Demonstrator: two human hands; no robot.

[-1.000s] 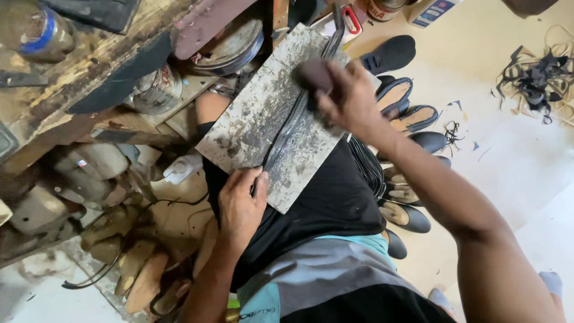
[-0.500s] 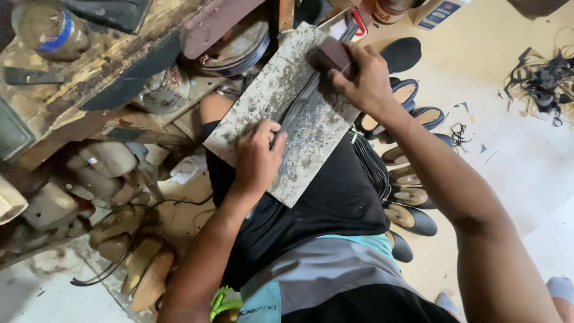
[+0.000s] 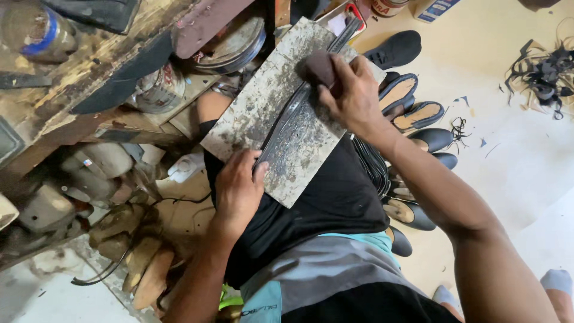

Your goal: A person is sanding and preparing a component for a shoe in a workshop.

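A stained grey board [image 3: 257, 113] rests slanted on my lap. Along it lies a long dark strip [image 3: 293, 116], running from the lower left to the upper right. My left hand [image 3: 238, 190] presses the strip's near end against the board's lower edge. My right hand [image 3: 353, 96] is closed on a dark brown pad [image 3: 318, 67] and holds it down on the strip near the board's upper part.
Several flat shoes [image 3: 418, 116] and insoles lie in a row on the pale floor at right. Black scraps [image 3: 541, 72] are piled at far right. A cluttered wooden bench [image 3: 89, 66] with tins, and wooden shoe lasts [image 3: 128, 239] below, fills the left.
My right hand has slid the pad back down the strip from the board's top corner. My left hand shifted along the board's lower edge, staying on the strip's end.
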